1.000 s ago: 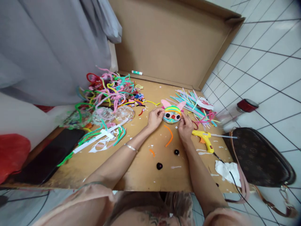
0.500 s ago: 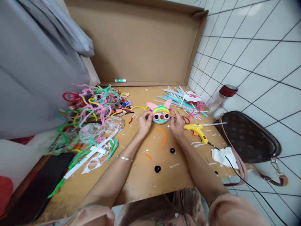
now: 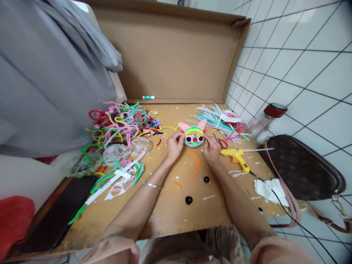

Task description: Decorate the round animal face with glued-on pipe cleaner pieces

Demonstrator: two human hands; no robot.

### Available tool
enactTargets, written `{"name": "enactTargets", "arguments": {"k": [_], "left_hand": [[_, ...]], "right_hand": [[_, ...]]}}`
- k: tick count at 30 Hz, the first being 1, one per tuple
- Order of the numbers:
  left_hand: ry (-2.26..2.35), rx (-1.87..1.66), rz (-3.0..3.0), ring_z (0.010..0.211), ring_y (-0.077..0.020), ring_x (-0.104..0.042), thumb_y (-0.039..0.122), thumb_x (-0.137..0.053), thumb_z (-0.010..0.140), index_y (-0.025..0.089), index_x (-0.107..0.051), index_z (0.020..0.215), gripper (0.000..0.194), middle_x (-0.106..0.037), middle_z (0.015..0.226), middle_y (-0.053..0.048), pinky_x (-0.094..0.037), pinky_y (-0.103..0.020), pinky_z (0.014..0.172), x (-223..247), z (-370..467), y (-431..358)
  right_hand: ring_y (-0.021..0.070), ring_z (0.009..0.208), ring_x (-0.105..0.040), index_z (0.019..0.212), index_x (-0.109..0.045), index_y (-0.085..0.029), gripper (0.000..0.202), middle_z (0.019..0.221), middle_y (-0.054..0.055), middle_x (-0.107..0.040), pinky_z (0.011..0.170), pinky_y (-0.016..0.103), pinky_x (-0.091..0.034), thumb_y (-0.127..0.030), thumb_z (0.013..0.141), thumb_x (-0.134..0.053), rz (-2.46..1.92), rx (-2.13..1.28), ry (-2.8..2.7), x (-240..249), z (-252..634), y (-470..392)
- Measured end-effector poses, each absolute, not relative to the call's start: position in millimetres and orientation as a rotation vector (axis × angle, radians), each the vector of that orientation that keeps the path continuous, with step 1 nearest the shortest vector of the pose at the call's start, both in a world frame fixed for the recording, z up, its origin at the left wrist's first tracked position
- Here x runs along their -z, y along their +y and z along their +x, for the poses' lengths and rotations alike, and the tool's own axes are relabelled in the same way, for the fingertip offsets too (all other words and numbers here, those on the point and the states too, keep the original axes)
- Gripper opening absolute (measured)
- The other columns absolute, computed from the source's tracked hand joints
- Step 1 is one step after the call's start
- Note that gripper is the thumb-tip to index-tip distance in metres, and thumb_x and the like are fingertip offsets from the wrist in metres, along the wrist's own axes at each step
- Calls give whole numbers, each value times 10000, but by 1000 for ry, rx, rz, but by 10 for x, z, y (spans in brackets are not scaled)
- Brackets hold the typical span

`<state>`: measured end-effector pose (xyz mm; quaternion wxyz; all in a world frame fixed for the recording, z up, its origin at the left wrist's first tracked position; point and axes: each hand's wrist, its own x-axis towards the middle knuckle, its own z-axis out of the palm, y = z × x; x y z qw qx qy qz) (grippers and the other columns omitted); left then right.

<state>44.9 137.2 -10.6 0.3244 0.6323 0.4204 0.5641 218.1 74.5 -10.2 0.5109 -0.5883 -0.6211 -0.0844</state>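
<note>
A small round animal face [image 3: 194, 131] with pink pointed ears, a striped yellow, green and blue band, black round eyes and a red nose stands in the middle of the table. My left hand [image 3: 175, 147] pinches its left edge between thumb and fingers. On the opposite edge, my right hand [image 3: 211, 150] is closed in a similar pinch; its fingertips are partly hidden. Just below the face lies a curved orange pipe cleaner [image 3: 197, 163]. Closer to me are two black round pieces, one small [image 3: 206, 179] and one larger [image 3: 189, 200].
A yellow glue gun [image 3: 237, 157] with its cord lies right of my right hand, near scissors [image 3: 222, 143]. Pipe cleaners pile up at left [image 3: 123, 123] and back right [image 3: 210, 115]. A brown bag [image 3: 304, 167], a red-lidded bottle [image 3: 271, 116] and a black phone [image 3: 62, 212] border the table.
The camera view has shifted, so the whole scene sits farther right in the picture. Both hands stay at the sides of the animal face, with little other visible change.
</note>
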Motion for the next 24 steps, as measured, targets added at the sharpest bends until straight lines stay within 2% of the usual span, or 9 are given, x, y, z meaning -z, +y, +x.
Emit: {"name": "enactTargets", "arguments": {"k": [13, 24], "left_hand": [[1088, -1464, 1606, 700, -143, -607, 301, -572, 842, 164, -672, 799, 176, -697, 781, -30, -477, -251, 689, 61, 455, 1318], [1096, -1444, 1634, 672, -133, -552, 307, -550, 849, 174, -621, 762, 175, -625, 709, -7, -441, -239, 668, 39, 474, 1300]], "right_hand": [[229, 912, -671, 1095, -723, -196, 375, 969, 99, -722, 824, 371, -551, -149, 874, -425, -1388, 137, -1496, 84, 2174, 741], [227, 890, -668, 1079, -716, -194, 355, 937, 95, -709, 803, 367, -549, -167, 873, -428, -1378, 165, -1499, 101, 2186, 753]]}}
